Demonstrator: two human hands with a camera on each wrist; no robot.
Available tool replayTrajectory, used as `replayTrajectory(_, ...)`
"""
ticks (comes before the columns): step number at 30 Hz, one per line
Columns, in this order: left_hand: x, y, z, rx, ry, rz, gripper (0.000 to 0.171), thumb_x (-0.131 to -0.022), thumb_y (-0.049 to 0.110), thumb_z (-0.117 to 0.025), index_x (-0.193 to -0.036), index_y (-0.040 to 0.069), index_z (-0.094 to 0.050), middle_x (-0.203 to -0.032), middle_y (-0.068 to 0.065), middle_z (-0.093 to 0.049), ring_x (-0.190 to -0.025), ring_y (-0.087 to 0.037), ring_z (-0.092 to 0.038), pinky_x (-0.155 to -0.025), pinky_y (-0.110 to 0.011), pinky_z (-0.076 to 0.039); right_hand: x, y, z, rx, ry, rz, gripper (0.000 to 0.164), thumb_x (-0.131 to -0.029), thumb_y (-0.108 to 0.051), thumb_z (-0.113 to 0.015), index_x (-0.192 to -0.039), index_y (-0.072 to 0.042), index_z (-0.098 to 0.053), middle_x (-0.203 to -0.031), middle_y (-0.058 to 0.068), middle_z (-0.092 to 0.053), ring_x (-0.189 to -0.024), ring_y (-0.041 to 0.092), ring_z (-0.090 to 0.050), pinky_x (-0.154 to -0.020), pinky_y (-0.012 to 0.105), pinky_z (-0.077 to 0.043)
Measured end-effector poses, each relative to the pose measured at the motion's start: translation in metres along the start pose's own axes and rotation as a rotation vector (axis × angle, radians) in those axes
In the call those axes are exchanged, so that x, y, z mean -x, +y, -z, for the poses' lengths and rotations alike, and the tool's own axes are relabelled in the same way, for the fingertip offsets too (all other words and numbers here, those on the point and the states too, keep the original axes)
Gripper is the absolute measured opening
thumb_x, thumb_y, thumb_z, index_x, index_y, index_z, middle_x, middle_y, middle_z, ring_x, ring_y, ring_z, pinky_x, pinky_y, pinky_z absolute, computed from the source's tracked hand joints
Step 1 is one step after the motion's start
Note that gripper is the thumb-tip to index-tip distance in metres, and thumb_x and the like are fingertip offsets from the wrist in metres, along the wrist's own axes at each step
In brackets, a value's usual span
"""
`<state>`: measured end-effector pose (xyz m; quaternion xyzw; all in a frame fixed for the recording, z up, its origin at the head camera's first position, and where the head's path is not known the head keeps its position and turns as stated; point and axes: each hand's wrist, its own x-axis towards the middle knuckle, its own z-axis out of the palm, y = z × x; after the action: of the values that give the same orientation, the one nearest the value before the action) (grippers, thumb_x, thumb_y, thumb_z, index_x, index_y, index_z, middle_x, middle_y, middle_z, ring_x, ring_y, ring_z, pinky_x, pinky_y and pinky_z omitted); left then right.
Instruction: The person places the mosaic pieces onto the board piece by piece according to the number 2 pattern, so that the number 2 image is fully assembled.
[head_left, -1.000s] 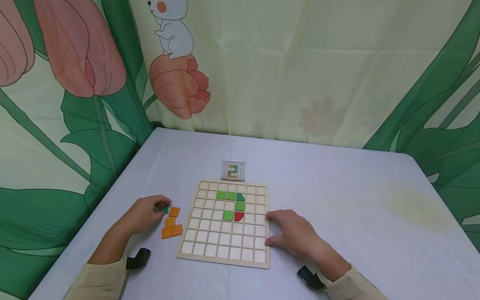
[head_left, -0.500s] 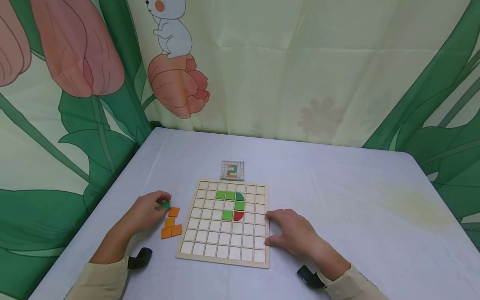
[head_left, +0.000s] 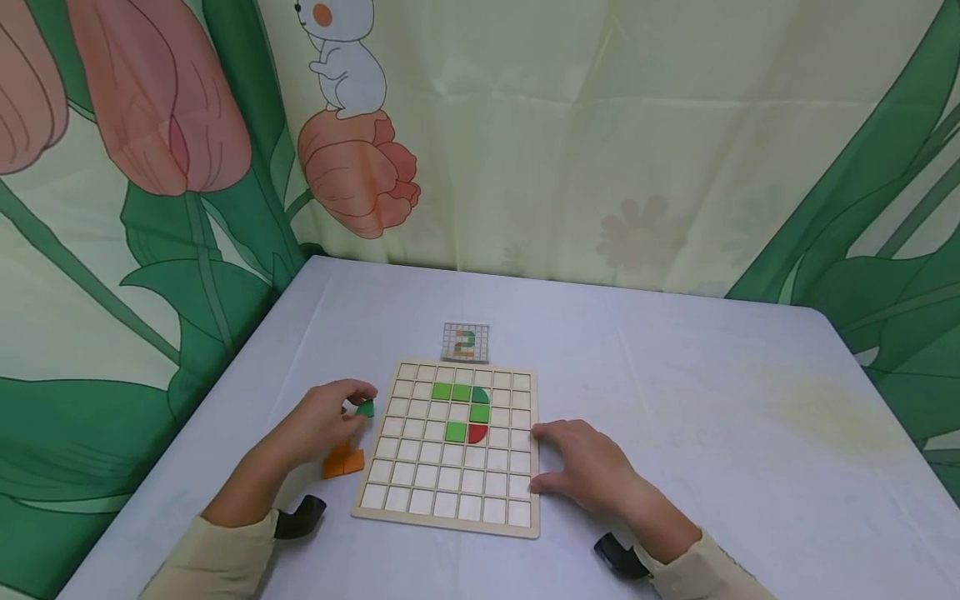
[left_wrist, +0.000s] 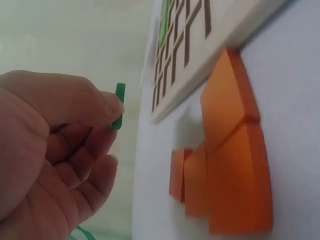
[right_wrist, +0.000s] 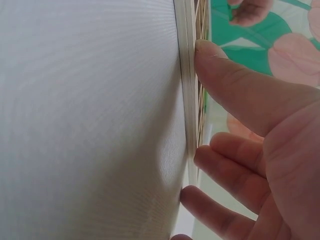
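Since half a second earlier, the left hand (head_left: 322, 423) had carried the small green piece (head_left: 365, 409) rightward to just beside the board's left edge, while the right hand (head_left: 585, 462) had stayed where it was. We saw the green piece clear of the cloth, pinched between thumb and fingertips, the other fingers loosely bent. From the left wrist we saw it edge-on as a thin bar, its long axis running nearly up and down in that view with the top leaning slightly right, and both ends showing past the thumb tip. From the head, its exposed part pointed toward the board; the fingers hid some of it, so we could not tell its full outline.

Beneath and just nearer us lay the orange tiles (left_wrist: 240, 175), four in the wrist view, partly covered by the hand in the head view. To the right we had the gridded board (head_left: 430, 452) flat on the table, holding four light green squares (head_left: 442, 391), a dark green rounded piece (head_left: 480, 394) and a red rounded piece (head_left: 477, 433). Along the board's right edge, the right hand rested with thumb and fingers spread well apart, their tips touching the rim and gripping nothing else. Just beyond the board's far edge we made out a small patterned card (head_left: 465, 342), all on a white cloth (head_left: 675, 417) before a flowered curtain (head_left: 525, 167).
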<state>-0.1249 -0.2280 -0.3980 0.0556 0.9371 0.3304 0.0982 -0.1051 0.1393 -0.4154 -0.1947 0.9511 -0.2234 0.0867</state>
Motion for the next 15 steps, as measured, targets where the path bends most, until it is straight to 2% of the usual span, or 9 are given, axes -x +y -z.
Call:
replayTrajectory(9,-0.006,0.027,-0.021,-0.01,-0.066,-0.046,0.033,-0.092,-0.002,-0.064,-0.124,0.004,-0.064,-0.115,-0.007,-0.064,-0.109,-0.024,-0.058,-0.089,-0.038,-0.054,0.001,0.0,0.0,0.002,-0.005,-0.003,0.062,-0.074,-0.034,-0.089,-0.127,-0.01,-0.065,-0.127,0.006,-0.064,-0.124,0.029,-0.054,-0.102,0.047,-0.044)
replayTrajectory(15,-0.013,0.035,-0.035,0.005,-0.079,-0.051,0.032,-0.092,-0.004,-0.063,-0.122,0.007,-0.065,-0.112,-0.002,-0.064,-0.109,-0.021,-0.058,-0.089,-0.036,-0.053,0.001,0.0,0.0,0.0,-0.007,-0.003,0.063,-0.075,-0.034,-0.089,-0.128,-0.009,-0.065,-0.128,0.006,-0.064,-0.125,0.029,-0.053,-0.102,0.048,-0.044)
